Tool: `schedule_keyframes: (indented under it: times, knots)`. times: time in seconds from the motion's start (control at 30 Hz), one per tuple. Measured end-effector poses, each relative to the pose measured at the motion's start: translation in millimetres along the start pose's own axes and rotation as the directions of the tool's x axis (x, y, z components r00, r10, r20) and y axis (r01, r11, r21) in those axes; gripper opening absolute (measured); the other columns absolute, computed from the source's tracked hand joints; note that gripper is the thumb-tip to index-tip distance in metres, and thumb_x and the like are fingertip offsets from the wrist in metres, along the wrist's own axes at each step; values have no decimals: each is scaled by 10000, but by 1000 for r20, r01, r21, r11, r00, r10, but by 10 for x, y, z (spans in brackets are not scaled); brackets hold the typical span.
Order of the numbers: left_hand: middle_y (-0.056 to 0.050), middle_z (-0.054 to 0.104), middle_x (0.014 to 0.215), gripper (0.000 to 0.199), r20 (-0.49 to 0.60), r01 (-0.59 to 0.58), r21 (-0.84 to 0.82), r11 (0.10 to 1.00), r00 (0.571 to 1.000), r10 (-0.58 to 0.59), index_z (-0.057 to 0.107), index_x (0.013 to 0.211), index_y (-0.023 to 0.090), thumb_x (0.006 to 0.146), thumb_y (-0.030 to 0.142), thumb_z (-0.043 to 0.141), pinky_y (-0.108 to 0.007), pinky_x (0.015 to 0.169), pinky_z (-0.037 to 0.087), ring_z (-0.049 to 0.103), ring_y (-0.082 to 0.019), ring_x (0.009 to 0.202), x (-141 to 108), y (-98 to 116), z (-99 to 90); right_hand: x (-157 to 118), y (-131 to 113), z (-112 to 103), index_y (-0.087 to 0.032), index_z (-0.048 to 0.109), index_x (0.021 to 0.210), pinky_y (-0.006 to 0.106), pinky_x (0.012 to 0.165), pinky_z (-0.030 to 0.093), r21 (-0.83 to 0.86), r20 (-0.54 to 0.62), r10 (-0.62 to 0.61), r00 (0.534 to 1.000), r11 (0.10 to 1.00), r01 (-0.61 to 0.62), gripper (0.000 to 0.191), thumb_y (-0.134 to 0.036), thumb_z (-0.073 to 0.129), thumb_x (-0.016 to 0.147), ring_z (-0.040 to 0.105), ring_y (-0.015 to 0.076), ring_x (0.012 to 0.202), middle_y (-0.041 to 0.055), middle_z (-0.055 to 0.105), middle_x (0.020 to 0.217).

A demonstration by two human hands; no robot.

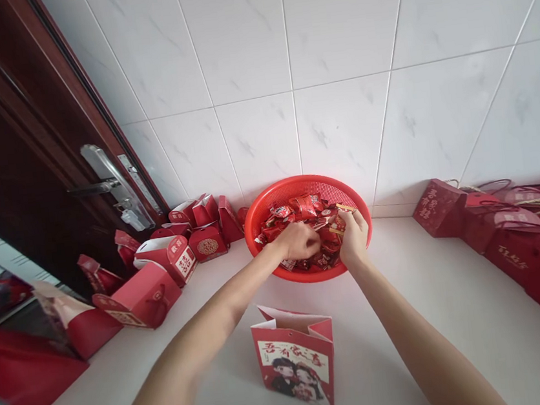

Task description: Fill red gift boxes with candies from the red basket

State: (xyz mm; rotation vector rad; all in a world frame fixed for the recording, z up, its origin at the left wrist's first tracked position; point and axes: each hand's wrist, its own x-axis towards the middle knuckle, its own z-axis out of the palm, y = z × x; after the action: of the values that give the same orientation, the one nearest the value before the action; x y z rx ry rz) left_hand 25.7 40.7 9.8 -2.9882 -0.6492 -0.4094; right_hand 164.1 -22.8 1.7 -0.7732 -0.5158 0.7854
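A red plastic basket stands against the tiled wall, filled with red-wrapped candies. Both of my hands reach into it. My left hand is closed, fingers curled down among the candies; what it pinches, if anything, is hidden. At the basket's right side my right hand has its fingers wrapped round a red and gold wrapped candy. Between my forearms, nearer to me, a red paper gift bag with a cartoon couple on its front stands upright, its top open.
Along the left side sit several red gift boxes and bags, beside a dark wooden door with a metal handle. More red gift boxes with cord handles line the right. The white tabletop bears everything.
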Motion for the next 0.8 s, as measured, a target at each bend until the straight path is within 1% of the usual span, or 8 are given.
schedule_keyframes:
  times: [0.07, 0.1, 0.13, 0.27, 0.37, 0.43, 0.6, 0.8]
  knots:
    - [-29, 720, 665, 250, 211, -26, -4, 1000, 977, 26, 695, 626, 208, 847, 200, 577, -274, 588, 410, 619, -170, 607, -3, 77, 10, 26, 11, -17, -231, 521, 640, 257, 552, 468, 10, -9, -10, 1000, 1000, 10, 204, -359, 680, 647, 547, 130, 569, -54, 608, 593]
    - [-28, 730, 669, 257, 263, -13, 11, 1000, 965, 9, 704, 636, 213, 854, 202, 567, -276, 565, 393, 622, -171, 593, -4, 98, 8, 33, 13, -20, -231, 518, 641, 252, 554, 467, 11, -5, -19, 1000, 1000, 19, 213, -360, 687, 645, 543, 126, 570, -60, 601, 594]
    - [-29, 747, 697, 256, 277, 16, 34, 999, 961, -24, 725, 675, 219, 862, 195, 552, -276, 558, 390, 639, -177, 604, -5, 105, 3, 36, 14, -20, -230, 520, 645, 250, 560, 470, 11, 1, -27, 1000, 1000, 27, 217, -361, 694, 644, 545, 124, 574, -63, 598, 596]
    - [-48, 811, 963, 335, 172, 215, 100, 971, 958, -230, 786, 988, 244, 867, 117, 500, -265, 651, 478, 746, -227, 832, 16, 27, -30, 11, -6, 0, -232, 549, 667, 273, 599, 502, -7, 34, -25, 999, 1000, 25, 181, -360, 677, 661, 578, 142, 606, -52, 615, 613]
    - [-42, 792, 1158, 468, 81, 367, 28, 930, 926, -368, 748, 1202, 257, 882, 68, 463, -269, 810, 543, 752, -237, 1023, 55, -74, -37, -17, -32, 13, -233, 561, 678, 285, 621, 515, -30, 62, -23, 998, 999, 25, 167, -360, 668, 675, 592, 154, 633, -38, 638, 636]
    - [-33, 776, 1212, 526, 30, 423, -45, 905, 906, -422, 714, 1284, 259, 888, 40, 447, -289, 910, 554, 739, -235, 1096, 78, -133, -30, -28, -45, 14, -233, 558, 672, 286, 616, 512, -50, 71, -24, 997, 998, 28, 173, -364, 671, 676, 590, 157, 631, -33, 643, 632]
    - [-43, 705, 1355, 561, -94, 450, -117, 885, 882, -461, 725, 1277, 219, 852, -31, 458, -319, 1086, 509, 659, -228, 1272, 92, -238, 6, -42, -40, 13, -232, 557, 667, 285, 595, 493, -49, 68, -40, 997, 998, 43, 187, -373, 680, 682, 583, 156, 615, -34, 641, 630]
    - [-45, 719, 1329, 657, -124, 438, -191, 878, 877, -464, 736, 1258, 194, 756, -110, 441, -331, 1123, 498, 665, -220, 1264, 95, -304, 42, -44, -28, 23, -229, 557, 654, 283, 599, 500, -43, 77, -36, 996, 998, 39, 193, -364, 693, 678, 584, 150, 605, -33, 658, 637]
